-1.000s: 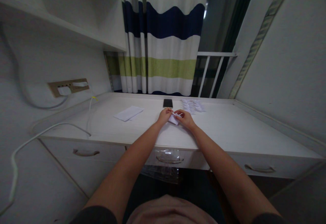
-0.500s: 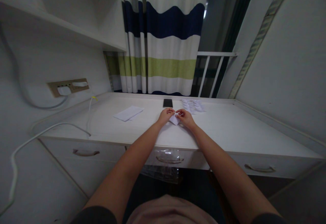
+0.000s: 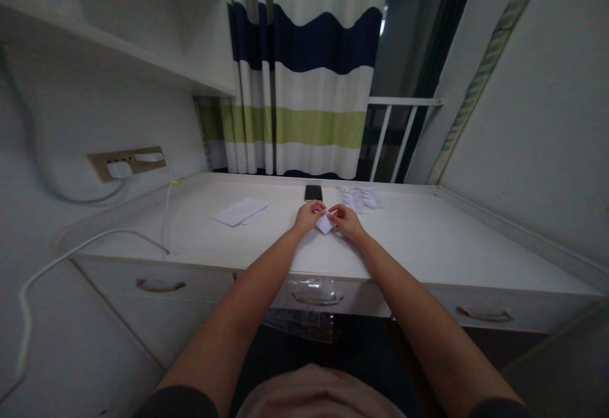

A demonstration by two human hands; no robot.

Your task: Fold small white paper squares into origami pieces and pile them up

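Between my two hands is a small piece of folded white paper (image 3: 325, 224), one corner pointing toward me. My left hand (image 3: 308, 216) grips its left side near the top with closed fingers. On the other side, the fingers of my right hand (image 3: 346, 221) pinch its upper right edge. The fingertips nearly meet and cover the paper's far part. Just beyond my left hand a dark phone (image 3: 313, 193) lies flat. Several small folded white paper pieces (image 3: 360, 198) are grouped in rows beyond my right hand.
White paper sheets (image 3: 241, 212) lie on the left of the white desk (image 3: 457, 240). A white cable (image 3: 118, 231) runs over the desk's left edge, near a wall socket (image 3: 126, 163). A curtain (image 3: 323, 88) hangs behind, and a shelf (image 3: 143, 69) juts out at upper left.
The folded paper has shifted and turned very slightly between my fingers. Both hands stay in nearly the same place; everything else is as before.
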